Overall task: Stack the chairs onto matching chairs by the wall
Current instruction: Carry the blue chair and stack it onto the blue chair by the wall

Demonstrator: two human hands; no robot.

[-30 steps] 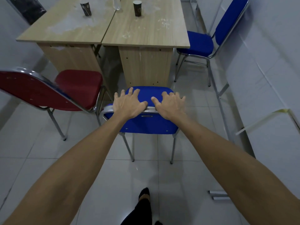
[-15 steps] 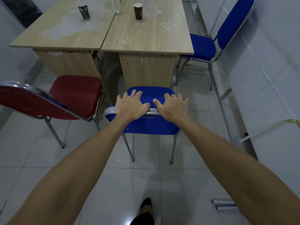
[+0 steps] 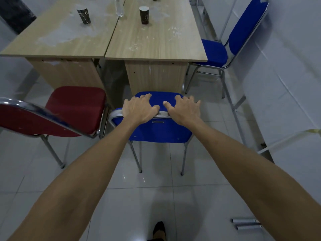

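Note:
A blue padded chair (image 3: pixel 156 133) with a chrome frame stands in front of me, its seat tucked toward the right wooden table (image 3: pixel 156 40). My left hand (image 3: pixel 139 108) and my right hand (image 3: pixel 184 108) sit side by side on the top rail of its backrest, fingers curled over the front edge and thumbs on the chrome. A matching blue chair (image 3: pixel 215 53) stands against the white wall (image 3: pixel 286 66) at the right. A red chair (image 3: pixel 76 105) stands to the left, beside the blue one I hold.
Two wooden tables stand pushed together, the left one (image 3: pixel 60 37) carrying a paper cup (image 3: pixel 84 15), the right one another cup (image 3: pixel 144 14); a clear bottle (image 3: pixel 119 7) stands between them. Metal bars (image 3: pixel 238 108) lean on the wall. Short metal tubes (image 3: pixel 246 223) lie on the tiled floor.
My fingers were spread flat over the backrest; now they curl down over its top edge. My view has moved a little closer to the tables.

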